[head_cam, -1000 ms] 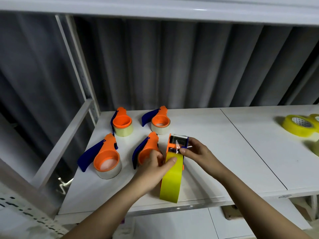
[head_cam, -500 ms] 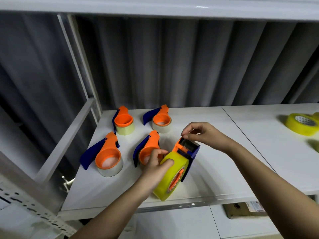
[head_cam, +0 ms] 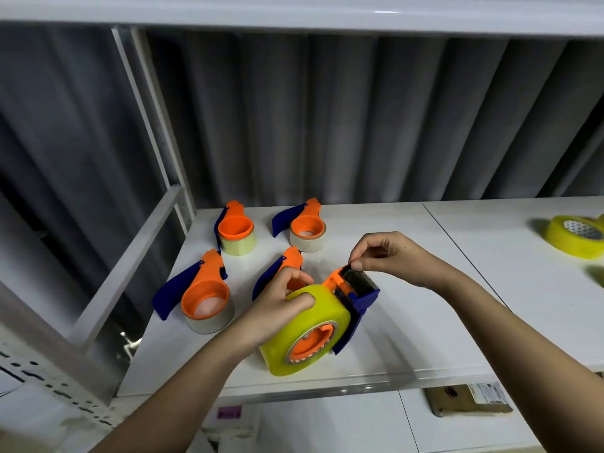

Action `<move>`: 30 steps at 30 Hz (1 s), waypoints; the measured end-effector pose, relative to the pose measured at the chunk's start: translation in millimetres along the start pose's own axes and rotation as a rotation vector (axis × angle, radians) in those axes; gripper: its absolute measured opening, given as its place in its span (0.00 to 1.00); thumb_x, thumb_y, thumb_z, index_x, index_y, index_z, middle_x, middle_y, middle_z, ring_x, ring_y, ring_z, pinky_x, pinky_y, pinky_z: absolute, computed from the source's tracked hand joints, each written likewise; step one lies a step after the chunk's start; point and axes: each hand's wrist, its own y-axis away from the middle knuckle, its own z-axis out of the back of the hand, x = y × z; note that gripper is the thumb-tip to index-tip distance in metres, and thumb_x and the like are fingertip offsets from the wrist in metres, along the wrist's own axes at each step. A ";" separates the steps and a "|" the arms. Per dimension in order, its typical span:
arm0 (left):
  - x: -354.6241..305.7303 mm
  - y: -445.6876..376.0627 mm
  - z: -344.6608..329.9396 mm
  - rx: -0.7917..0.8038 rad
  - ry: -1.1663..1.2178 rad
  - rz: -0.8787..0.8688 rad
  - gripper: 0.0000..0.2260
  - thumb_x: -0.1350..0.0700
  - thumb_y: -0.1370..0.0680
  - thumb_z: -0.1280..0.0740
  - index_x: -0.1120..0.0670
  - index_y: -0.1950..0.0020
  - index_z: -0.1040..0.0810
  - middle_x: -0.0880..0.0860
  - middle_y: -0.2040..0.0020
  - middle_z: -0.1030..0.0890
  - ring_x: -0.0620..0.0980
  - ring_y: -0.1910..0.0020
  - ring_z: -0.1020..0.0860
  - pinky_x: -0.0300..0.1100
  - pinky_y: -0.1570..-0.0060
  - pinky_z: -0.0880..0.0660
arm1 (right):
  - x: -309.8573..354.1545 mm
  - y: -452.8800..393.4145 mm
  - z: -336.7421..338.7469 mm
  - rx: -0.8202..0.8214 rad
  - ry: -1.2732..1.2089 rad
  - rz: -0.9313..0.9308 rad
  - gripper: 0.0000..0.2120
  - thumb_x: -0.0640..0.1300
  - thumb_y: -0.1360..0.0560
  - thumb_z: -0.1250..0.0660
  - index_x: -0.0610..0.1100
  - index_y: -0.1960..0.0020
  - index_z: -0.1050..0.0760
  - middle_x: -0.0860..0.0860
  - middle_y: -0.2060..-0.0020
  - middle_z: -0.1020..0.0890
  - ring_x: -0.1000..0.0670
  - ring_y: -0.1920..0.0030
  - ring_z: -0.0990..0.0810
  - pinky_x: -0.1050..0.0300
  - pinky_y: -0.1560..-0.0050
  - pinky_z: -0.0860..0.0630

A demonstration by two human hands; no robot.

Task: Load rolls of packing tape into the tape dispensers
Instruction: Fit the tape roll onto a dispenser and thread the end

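1. Far left, four dispensers sit loaded on the white shelf, the nearest of them, the front-left dispenser, lying flat on its clear roll — these haven't budged over the last second.
2. Now the left hand: fingers curled over the top of the yellow tape roll, gripping it. A second ago that roll stood edge-on to us; it's been swung round and tipped, so the orange hub now faces the camera.
3. The roll sits seated on the fifth dispenser, just at the shelf's front edge.
4. The right hand has lifted from the dispenser's face to its cutter end, thumb and fingers pinching there, probably the tape's free end, though I can't make the film out.
5. My read: threading is the step in hand.
6. Far right, a spare yellow roll waits.
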 end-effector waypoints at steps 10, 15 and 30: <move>-8.8 3.8 6.7 0.046 -0.069 0.015 0.18 0.49 0.34 0.36 0.46 0.44 0.30 0.51 0.45 0.24 0.49 0.47 0.23 0.46 0.51 0.23 | 5.0 3.7 -10.2 0.036 -0.108 -0.067 0.03 0.39 0.22 0.35 0.43 0.53 0.22 0.48 0.56 0.19 0.54 0.54 0.20 0.60 0.51 0.22; -13.6 4.1 6.4 0.041 -0.138 0.017 0.17 0.48 0.33 0.35 0.45 0.45 0.30 0.46 0.46 0.25 0.46 0.46 0.24 0.45 0.49 0.22 | 8.2 1.7 -8.2 0.083 -0.009 -0.084 0.05 0.36 0.23 0.34 0.42 0.54 0.21 0.49 0.56 0.17 0.56 0.54 0.19 0.63 0.52 0.23; -45.4 -17.2 -4.0 -0.020 0.445 0.244 0.15 0.61 0.24 0.37 0.53 0.38 0.30 0.58 0.45 0.22 0.55 0.49 0.22 0.47 0.53 0.24 | 1.7 -1.4 -36.9 -0.841 -0.302 -0.221 0.02 0.44 0.19 0.41 0.48 0.50 0.30 0.49 0.50 0.22 0.47 0.50 0.22 0.61 0.58 0.28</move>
